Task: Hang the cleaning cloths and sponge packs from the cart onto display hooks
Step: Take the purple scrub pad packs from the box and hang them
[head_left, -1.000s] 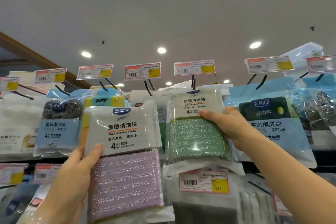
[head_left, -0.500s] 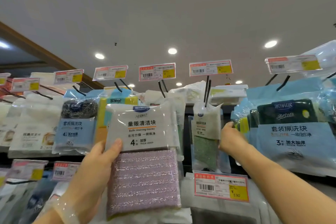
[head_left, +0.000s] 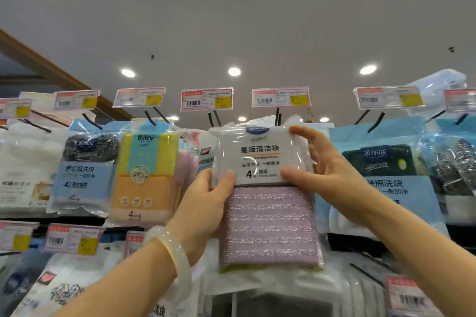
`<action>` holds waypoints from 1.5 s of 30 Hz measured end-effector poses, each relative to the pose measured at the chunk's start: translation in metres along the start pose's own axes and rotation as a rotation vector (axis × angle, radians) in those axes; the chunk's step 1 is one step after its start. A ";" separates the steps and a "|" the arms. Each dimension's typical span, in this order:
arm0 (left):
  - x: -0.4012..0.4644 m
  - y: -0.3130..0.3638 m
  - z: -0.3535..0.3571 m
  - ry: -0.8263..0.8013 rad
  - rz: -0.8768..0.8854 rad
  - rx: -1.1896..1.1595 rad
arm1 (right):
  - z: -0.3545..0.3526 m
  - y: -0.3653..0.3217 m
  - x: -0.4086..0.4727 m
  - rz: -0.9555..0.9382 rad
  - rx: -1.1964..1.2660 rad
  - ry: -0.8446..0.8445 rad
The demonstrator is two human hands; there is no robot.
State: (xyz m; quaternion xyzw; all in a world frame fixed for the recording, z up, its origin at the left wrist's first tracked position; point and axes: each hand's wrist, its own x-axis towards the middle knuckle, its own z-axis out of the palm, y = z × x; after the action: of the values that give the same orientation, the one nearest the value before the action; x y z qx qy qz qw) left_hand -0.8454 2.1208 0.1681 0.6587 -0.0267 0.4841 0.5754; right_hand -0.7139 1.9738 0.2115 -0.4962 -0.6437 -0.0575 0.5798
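I hold a clear pack of purple glittery sponges [head_left: 270, 224] with a white label upright in front of the display. My left hand [head_left: 206, 203] grips its left edge, thumb on the label. My right hand [head_left: 327, 172] pinches the right edge and top corner. The pack's top sits just below a black double-prong display hook [head_left: 278, 117] under a price tag [head_left: 280, 97]. The green sponge pack from before is hidden behind the purple pack. No cart is in view.
Rows of hanging packs fill the display: steel scourers [head_left: 85, 172], a yellow and orange sponge pack [head_left: 146, 172], blue packs with a dark sponge [head_left: 386, 175]. Black hooks with price tags [head_left: 206, 99] jut out above. A lower row of tags and packs [head_left: 72, 239] hangs beneath.
My right hand let go of the green sponge pack on the hook and came onto the purple pack. The purple pack moved right and up, to below that hook.
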 end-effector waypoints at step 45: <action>0.095 0.034 0.044 -0.167 0.165 0.061 | -0.053 0.022 0.068 0.116 0.539 0.181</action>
State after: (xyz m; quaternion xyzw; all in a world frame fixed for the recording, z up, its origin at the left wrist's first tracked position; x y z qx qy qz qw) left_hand -0.7889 2.1249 0.2627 0.7096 -0.1139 0.4739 0.5089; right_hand -0.6505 1.9890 0.2719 -0.3531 -0.5518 0.1048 0.7482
